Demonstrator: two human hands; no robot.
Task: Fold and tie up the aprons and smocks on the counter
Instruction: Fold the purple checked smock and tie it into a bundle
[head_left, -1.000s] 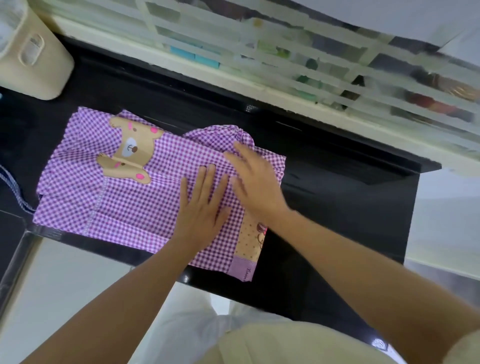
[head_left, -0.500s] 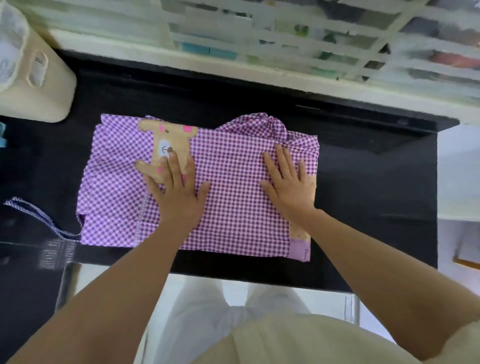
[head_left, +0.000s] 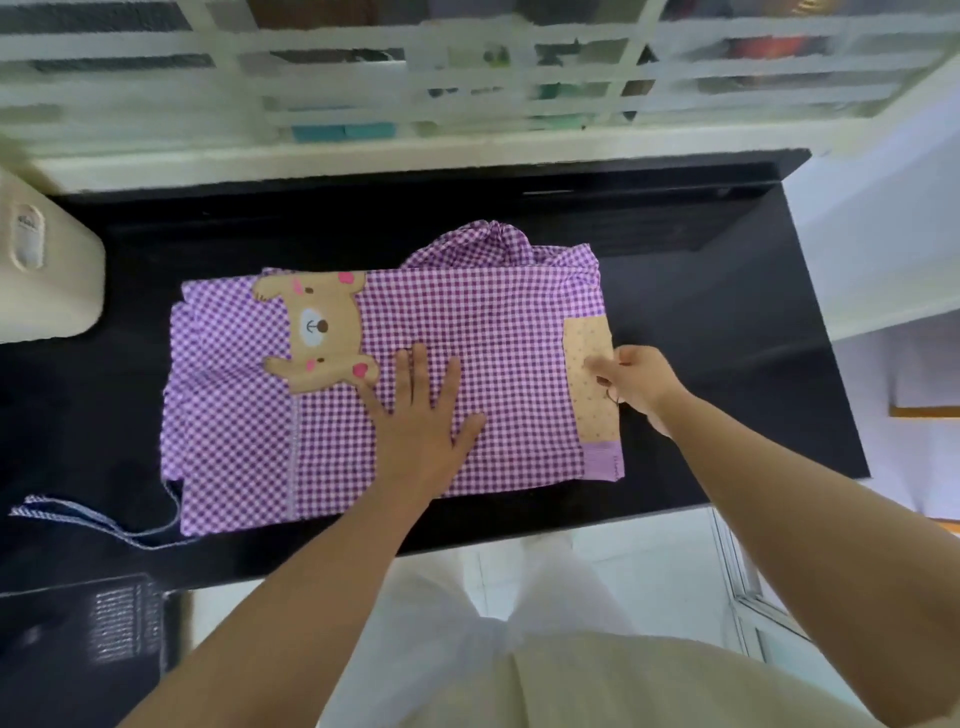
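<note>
A purple gingham smock (head_left: 498, 332) with a tan bear patch (head_left: 322, 327) lies folded flat on the black counter (head_left: 727, 322). My left hand (head_left: 421, 415) rests flat on its middle, fingers spread, just right of the bear. My right hand (head_left: 631, 382) pinches the smock's right edge at the tan dotted cuff (head_left: 592, 379), thumb on top, fingers curled under. A gathered part of the fabric (head_left: 488, 244) bulges at the far edge. A thin checked tie strap (head_left: 98, 519) trails off the smock's near left corner across the counter.
A cream plastic container (head_left: 47, 280) stands at the counter's far left. A white window grille (head_left: 467, 78) runs along the far side. The counter's near edge (head_left: 519, 540) is just below the smock, with a dark appliance (head_left: 88, 639) at lower left.
My left hand slid right off the bear patch to the smock's middle. My right hand left the fabric's top and took hold of the right edge at the cuff.
</note>
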